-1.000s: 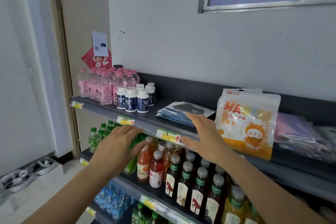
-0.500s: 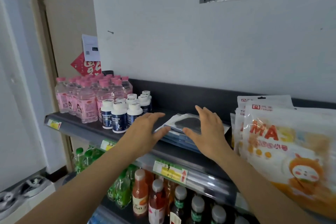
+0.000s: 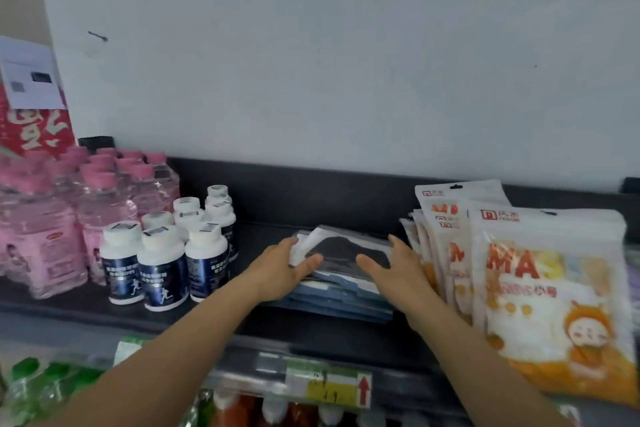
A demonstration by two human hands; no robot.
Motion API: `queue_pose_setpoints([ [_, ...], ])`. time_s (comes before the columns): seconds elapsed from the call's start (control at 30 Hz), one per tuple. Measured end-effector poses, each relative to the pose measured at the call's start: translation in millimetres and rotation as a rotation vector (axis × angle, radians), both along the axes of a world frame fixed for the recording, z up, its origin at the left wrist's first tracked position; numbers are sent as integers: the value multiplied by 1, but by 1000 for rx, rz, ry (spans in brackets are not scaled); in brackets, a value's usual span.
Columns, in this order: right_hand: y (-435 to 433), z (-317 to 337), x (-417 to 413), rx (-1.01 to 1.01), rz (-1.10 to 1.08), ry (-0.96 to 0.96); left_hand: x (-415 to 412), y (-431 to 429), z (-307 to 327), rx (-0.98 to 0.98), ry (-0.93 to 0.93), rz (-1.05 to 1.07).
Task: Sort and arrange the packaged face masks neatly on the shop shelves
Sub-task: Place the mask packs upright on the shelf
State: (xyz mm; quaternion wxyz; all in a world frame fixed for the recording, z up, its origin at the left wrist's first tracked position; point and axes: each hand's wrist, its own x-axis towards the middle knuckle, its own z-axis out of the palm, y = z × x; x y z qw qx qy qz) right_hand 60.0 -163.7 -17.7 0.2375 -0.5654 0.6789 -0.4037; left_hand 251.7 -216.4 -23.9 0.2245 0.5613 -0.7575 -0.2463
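On the top shelf (image 3: 329,333), between white-capped supplement bottles (image 3: 162,263) and upright orange mask bags (image 3: 540,288): squaring up the stack of black-mask packets (image 3: 343,253) with left hand (image 3: 277,270) and right hand (image 3: 398,270), both flat-fingered against its sides, gripping nothing. Probably midway, with lower packets jutting out crooked, needing aligning.

At centre frame the mask packets (image 3: 341,263) are showing silvery-white film over a black mask, with blue-grey edges beneath. At right, the mask bags (image 3: 540,288) are showing white and orange, with red lettering and a cartoon figure. At left, pink bottles (image 3: 52,218) are standing beside white bottles (image 3: 162,263) wearing navy labels.
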Motion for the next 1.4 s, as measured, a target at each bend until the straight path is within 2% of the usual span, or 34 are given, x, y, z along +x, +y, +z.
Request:
queue_pose_setpoints([
  [0.23,-1,-21,23,-74,-35,-90,1,-2,-17,-184,202,-51],
  [0.4,1,-15,20,-170,-94,-248,5,-6,-19,-230,284,-34],
  [0.63,0,-24,20,-134,-36,-150,5,-7,-18,-317,352,-110],
  [0.8,0,-22,20,-215,-38,-84,6,-6,-16,-387,434,-102],
  [1.1,-3,-23,16,-352,-137,-240,5,1,-13,-590,482,-172],
  [1.3,4,-12,17,-454,-208,-104,6,7,-12,-656,507,-208],
  [1.4,7,-9,22,-555,-237,-54,5,12,-7,-627,574,-149],
])
